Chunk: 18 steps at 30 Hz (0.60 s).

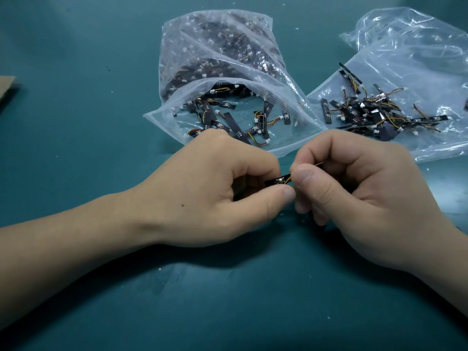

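Observation:
My left hand [215, 188] pinches a small black circuit strip [277, 180] between thumb and fingers, low over the teal table. My right hand [354, 193] meets it from the right, thumb and forefinger pinching the strip's right end where thin coloured wires show. Most of the strip is hidden by my fingers. Behind my hands lies an open clear plastic bag [228, 72] stuffed with the same black strips and wired white connectors. To the right, a pile of strips [374, 110] lies on a second flattened clear bag [417, 59].
The teal table mat [76, 122] carries small white specks. A piece of brown cardboard [6, 89] pokes in at the left edge. Both bags sit just beyond my hands, the open bag's mouth facing me.

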Available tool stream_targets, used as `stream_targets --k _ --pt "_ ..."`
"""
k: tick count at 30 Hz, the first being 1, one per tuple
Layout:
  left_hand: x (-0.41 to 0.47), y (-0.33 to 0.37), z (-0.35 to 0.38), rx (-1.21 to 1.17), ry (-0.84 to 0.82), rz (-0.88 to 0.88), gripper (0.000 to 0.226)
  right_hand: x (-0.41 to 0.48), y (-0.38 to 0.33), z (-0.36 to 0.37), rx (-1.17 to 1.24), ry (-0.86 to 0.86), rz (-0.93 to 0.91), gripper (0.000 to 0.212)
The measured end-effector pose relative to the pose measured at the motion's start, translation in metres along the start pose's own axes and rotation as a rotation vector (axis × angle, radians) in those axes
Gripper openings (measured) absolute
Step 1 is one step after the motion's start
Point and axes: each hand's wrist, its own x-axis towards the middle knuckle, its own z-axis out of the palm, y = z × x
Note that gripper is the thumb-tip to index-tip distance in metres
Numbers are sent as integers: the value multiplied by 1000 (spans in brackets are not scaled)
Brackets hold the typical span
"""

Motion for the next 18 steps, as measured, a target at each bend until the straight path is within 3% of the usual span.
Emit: stream_targets --k 5,18 --pt "0 3 1 37 -2 4 25 -1 0 1 -44 -13 -22 12" --pt "-1 6 -4 21 -53 5 23 0 3 0 24 -60 22 15"
